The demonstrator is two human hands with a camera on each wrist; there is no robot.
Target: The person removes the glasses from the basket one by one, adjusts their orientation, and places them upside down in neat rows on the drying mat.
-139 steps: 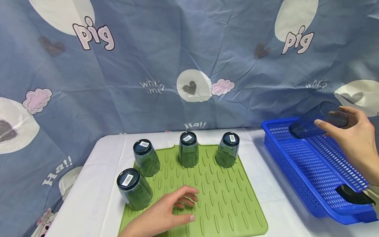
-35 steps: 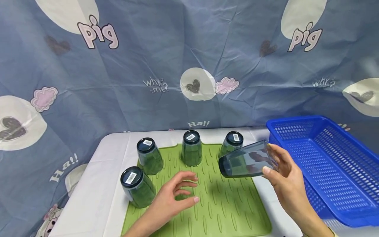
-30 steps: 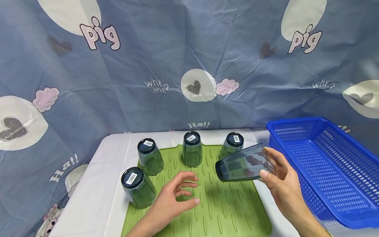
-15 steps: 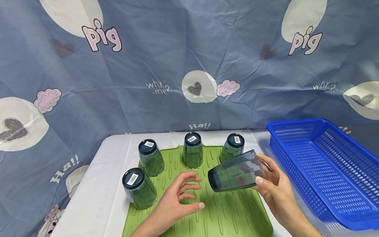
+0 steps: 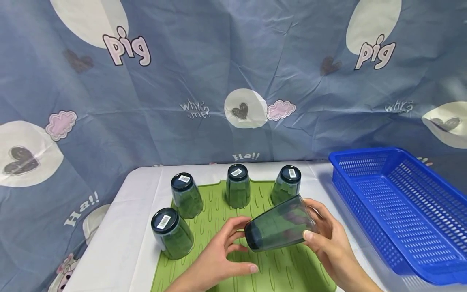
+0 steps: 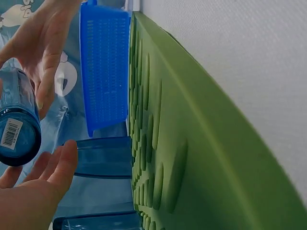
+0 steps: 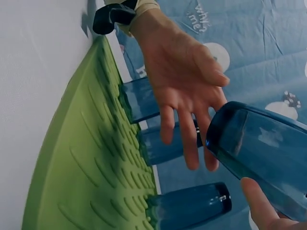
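My right hand (image 5: 330, 243) grips a dark blue glass (image 5: 275, 227) near its rim, thumb on the near side. The glass is tilted above the green mat (image 5: 211, 207), its base pointing left and downward. My left hand (image 5: 222, 253) is beside that base, fingers apart and loosely bent; in the right wrist view the fingertips of the left hand (image 7: 180, 81) reach the base, but touching cannot be told. A barcode sticker shows on the base in the left wrist view. Upside-down glasses stand on the mat: two at left (image 5: 172, 239), one at back middle (image 5: 238, 190), one at back right (image 5: 282, 188).
A blue perforated plastic basket (image 5: 368, 215) stands to the right of the mat. White cloth (image 5: 127, 227) covers the table. Behind it hangs a blue printed curtain (image 5: 204, 61).
My right hand has carried the glass from over the basket leftward and down above the mat, up to my left hand. The left hand has shifted slightly right. The standing glasses stay put.
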